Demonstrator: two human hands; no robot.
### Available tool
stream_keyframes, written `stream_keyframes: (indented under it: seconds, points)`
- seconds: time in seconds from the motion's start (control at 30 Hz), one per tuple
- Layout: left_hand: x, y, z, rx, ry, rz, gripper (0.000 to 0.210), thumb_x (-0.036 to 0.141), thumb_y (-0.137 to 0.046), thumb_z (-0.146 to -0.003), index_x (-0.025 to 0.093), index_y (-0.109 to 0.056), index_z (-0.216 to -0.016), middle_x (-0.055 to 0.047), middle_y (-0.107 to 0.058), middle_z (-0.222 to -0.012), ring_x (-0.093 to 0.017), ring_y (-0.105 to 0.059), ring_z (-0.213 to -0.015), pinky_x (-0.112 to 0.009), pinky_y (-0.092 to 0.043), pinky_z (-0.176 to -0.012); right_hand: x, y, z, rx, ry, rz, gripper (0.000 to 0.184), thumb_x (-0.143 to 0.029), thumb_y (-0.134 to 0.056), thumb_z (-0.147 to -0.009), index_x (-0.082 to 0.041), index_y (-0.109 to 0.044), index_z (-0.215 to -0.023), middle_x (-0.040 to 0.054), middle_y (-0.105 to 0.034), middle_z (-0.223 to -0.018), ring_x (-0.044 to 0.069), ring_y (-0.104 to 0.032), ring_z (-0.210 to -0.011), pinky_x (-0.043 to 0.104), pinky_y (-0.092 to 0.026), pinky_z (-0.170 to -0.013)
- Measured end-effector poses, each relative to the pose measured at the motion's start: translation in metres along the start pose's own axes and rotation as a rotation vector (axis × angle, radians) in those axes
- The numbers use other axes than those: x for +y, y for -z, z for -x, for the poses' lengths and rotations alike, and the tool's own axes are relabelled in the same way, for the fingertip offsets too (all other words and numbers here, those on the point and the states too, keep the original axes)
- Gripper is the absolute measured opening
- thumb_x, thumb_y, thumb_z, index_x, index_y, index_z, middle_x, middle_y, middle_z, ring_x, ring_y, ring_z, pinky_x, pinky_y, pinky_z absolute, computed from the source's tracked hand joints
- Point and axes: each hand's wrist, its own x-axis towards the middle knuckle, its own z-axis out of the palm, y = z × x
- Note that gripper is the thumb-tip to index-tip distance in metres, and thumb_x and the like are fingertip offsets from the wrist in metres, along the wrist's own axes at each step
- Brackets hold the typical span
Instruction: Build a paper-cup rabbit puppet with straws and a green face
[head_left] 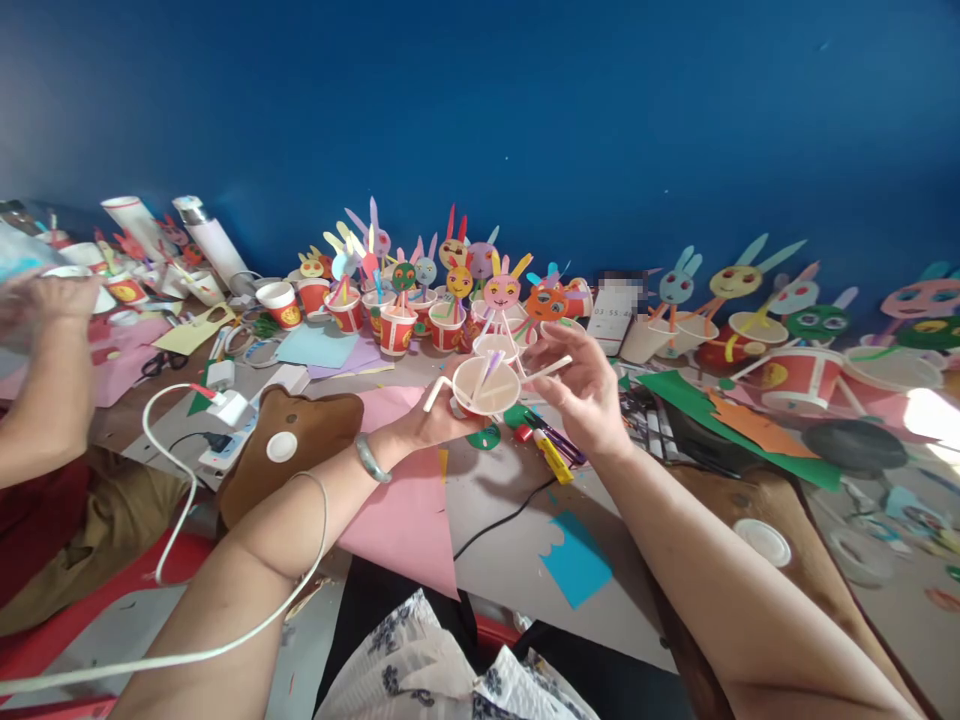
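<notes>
My left hand (442, 415) grips a paper cup (487, 412) from its left side, with the cup's open mouth facing me. Inside the cup lie several pale and purple straws. One bent white straw (437, 393) sticks out on the left, and another white straw (549, 370) extends on the right. Beside that right-hand straw is my right hand (589, 395), thumb and fingers apart; whether it touches the straw I cannot tell. Just below the cup lie a yellow utility knife (553, 455), purple-handled scissors (562, 440) and green paper scraps (484, 437).
Along the blue wall stand several red cups with paper animal faces (501, 290). A digital timer (611, 315) stands behind my right hand. Pink paper (409, 510) and blue paper (576, 560) lie in front. A white cable (161, 480) crosses my left arm. Another person's hand (67, 300) holds a cup.
</notes>
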Motion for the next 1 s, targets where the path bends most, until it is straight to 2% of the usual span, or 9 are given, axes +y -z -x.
stream_keyframes:
  seconds: [0.07,0.13,0.23,0.33,0.43,0.53,0.63,0.73,1.0]
  points:
    - [-0.006,-0.002,0.003,-0.016,-0.115,-0.027,0.068,0.034,-0.082,-0.069,0.024,-0.049,-0.128,-0.012,-0.06,-0.131,-0.032,-0.056,-0.13,-0.05,-0.046,-0.111,-0.014,0.006,-0.002,0.033,0.063,0.055,0.068,-0.064,-0.083,-0.068,-0.029,-0.064,-0.124,0.0074,-0.071,-0.109,0.026,-0.067,-0.097,0.042,-0.055,-0.087]
    - [-0.009,-0.003,0.006,-0.059,-0.213,-0.051,0.073,0.034,-0.081,-0.072,0.026,-0.043,-0.133,-0.012,-0.059,-0.131,-0.031,-0.059,-0.124,-0.051,-0.048,-0.107,-0.031,0.012,-0.003,0.016,0.102,0.178,0.053,-0.061,-0.08,-0.074,-0.029,-0.068,-0.115,0.0082,-0.072,-0.108,0.028,-0.068,-0.1,0.044,-0.054,-0.089]
    - [-0.006,-0.004,0.012,-0.121,-0.251,-0.101,0.074,0.031,-0.08,-0.072,0.027,-0.042,-0.135,-0.013,-0.056,-0.133,-0.032,-0.058,-0.124,-0.051,-0.048,-0.106,-0.056,0.019,-0.001,-0.119,0.21,0.479,0.031,-0.054,-0.077,-0.081,-0.03,-0.073,-0.1,0.006,-0.075,-0.1,0.03,-0.069,-0.099,0.048,-0.05,-0.091]
    - [0.004,-0.004,0.016,-0.156,-0.254,-0.115,0.074,0.026,-0.08,-0.069,0.025,-0.044,-0.133,-0.012,-0.057,-0.13,-0.032,-0.059,-0.12,-0.048,-0.049,-0.104,-0.07,0.021,0.004,-0.284,0.371,0.741,0.027,-0.049,-0.077,-0.083,-0.03,-0.073,-0.102,0.004,-0.076,-0.095,0.029,-0.069,-0.092,0.05,-0.044,-0.094]
    - [0.013,-0.005,0.018,-0.176,-0.224,-0.11,0.073,0.03,-0.08,-0.068,0.023,-0.045,-0.132,-0.012,-0.057,-0.128,-0.031,-0.059,-0.118,-0.047,-0.048,-0.103,-0.071,0.017,0.008,-0.392,0.449,0.867,0.024,-0.043,-0.072,-0.088,-0.029,-0.072,-0.108,0.0045,-0.077,-0.095,0.026,-0.068,-0.088,0.048,-0.042,-0.093]
    - [0.016,-0.008,0.019,-0.225,-0.197,-0.109,0.071,0.034,-0.079,-0.072,0.024,-0.042,-0.132,-0.011,-0.056,-0.128,-0.029,-0.059,-0.117,-0.044,-0.05,-0.1,-0.068,0.012,0.011,-0.423,0.471,0.93,0.015,-0.033,-0.066,-0.093,-0.027,-0.072,-0.106,0.0043,-0.077,-0.093,0.023,-0.067,-0.084,0.045,-0.041,-0.091]
    - [0.014,-0.01,0.019,-0.262,-0.213,-0.103,0.069,0.033,-0.078,-0.075,0.026,-0.04,-0.132,-0.009,-0.057,-0.125,-0.027,-0.061,-0.112,-0.041,-0.053,-0.094,-0.068,0.008,0.013,-0.429,0.481,0.954,0.009,-0.028,-0.063,-0.094,-0.024,-0.071,-0.094,0.0044,-0.076,-0.087,0.022,-0.067,-0.082,0.042,-0.039,-0.087]
    - [0.009,-0.01,0.019,-0.25,-0.225,-0.126,0.073,0.032,-0.081,-0.072,0.024,-0.04,-0.132,-0.01,-0.057,-0.123,-0.027,-0.06,-0.11,-0.043,-0.052,-0.095,-0.07,0.006,0.015,-0.448,0.47,0.954,0.012,-0.025,-0.061,-0.094,-0.022,-0.068,-0.085,0.0045,-0.074,-0.084,0.022,-0.066,-0.082,0.04,-0.038,-0.085]
    - [-0.002,-0.012,0.02,-0.222,-0.191,-0.166,0.073,0.034,-0.082,-0.072,0.024,-0.04,-0.131,-0.011,-0.055,-0.127,-0.03,-0.058,-0.117,-0.045,-0.049,-0.1,-0.063,0.004,0.017,-0.506,0.401,0.841,0.011,-0.015,-0.057,-0.086,-0.022,-0.063,-0.081,-0.0004,-0.065,-0.067,0.016,-0.057,-0.064,0.037,-0.039,-0.084]
